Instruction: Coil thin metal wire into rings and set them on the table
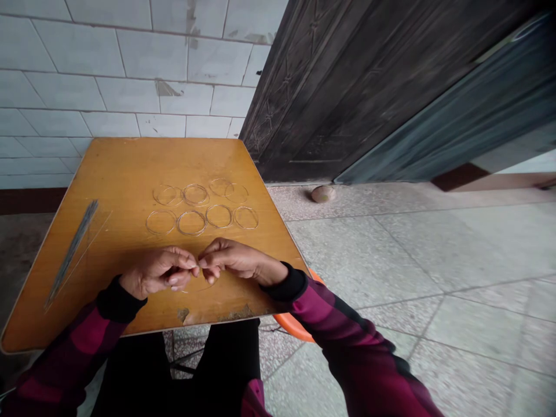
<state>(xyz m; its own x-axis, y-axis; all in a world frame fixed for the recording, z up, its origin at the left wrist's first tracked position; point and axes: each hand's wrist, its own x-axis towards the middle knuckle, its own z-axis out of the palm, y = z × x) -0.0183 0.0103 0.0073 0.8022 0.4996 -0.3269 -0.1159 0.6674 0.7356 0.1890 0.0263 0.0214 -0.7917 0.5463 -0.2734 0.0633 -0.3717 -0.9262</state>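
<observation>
Near the front of the wooden table, my left hand [167, 270] and my right hand [230, 259] meet fingertip to fingertip. Both are closed in a pinch on a thin wire [207, 287], whose curved part shows faintly below the fingers. The pinched ends are mostly hidden. Just beyond my hands lie several thin wire rings in two rows, among them a front ring [191, 222] and a back ring [195, 195]. A bundle of straight grey wires [73, 249] lies slantwise at the table's left, with a few loose strands beside it.
The table [130, 159] stands against a white tiled wall [143, 52]; its front edge is chipped. An orange stool [295, 327] shows under the right side. Beyond are a dark carved door [330, 87], a round stone-like object [323, 194] and a tiled floor [369, 260].
</observation>
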